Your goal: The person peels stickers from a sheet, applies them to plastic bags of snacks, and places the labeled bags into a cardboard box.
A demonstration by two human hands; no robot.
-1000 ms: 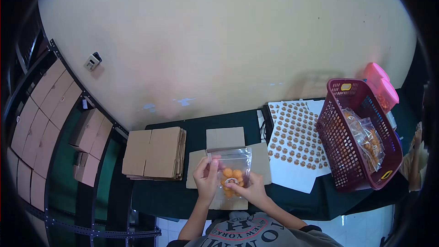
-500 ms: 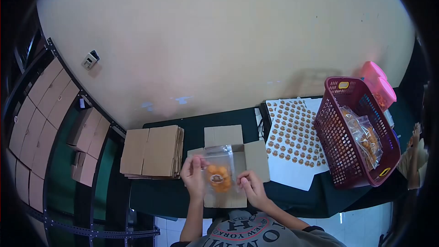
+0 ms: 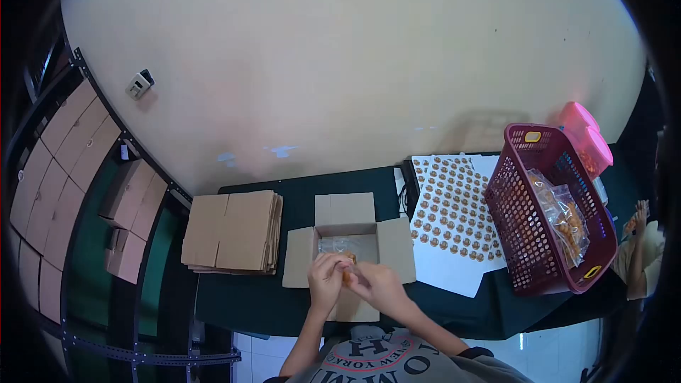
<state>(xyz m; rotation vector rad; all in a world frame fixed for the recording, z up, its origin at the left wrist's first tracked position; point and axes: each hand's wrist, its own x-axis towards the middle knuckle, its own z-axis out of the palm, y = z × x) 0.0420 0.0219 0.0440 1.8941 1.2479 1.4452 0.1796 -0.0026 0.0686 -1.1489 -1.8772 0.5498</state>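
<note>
Left hand (image 3: 328,280) and right hand (image 3: 374,285) meet over an open box (image 3: 386,241), together gripping a snack bag (image 3: 339,247). The bag seems partly inside the box. A basket (image 3: 525,241) sits well apart on the desk (image 3: 241,298).

Open box (image 3: 347,241) between flat cartons (image 3: 230,232) and basket (image 3: 550,216).

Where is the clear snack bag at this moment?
In the head view, the clear snack bag lies inside the open cardboard box at table centre, under both hands, left hand and right hand, right of the flat cardboard stack.

Dark table (image 3: 298,195) with open carton (image 3: 347,234), flat cardboard stack (image 3: 230,230), sticker sheets (image 3: 454,213), maroon basket (image 3: 546,220).
</note>
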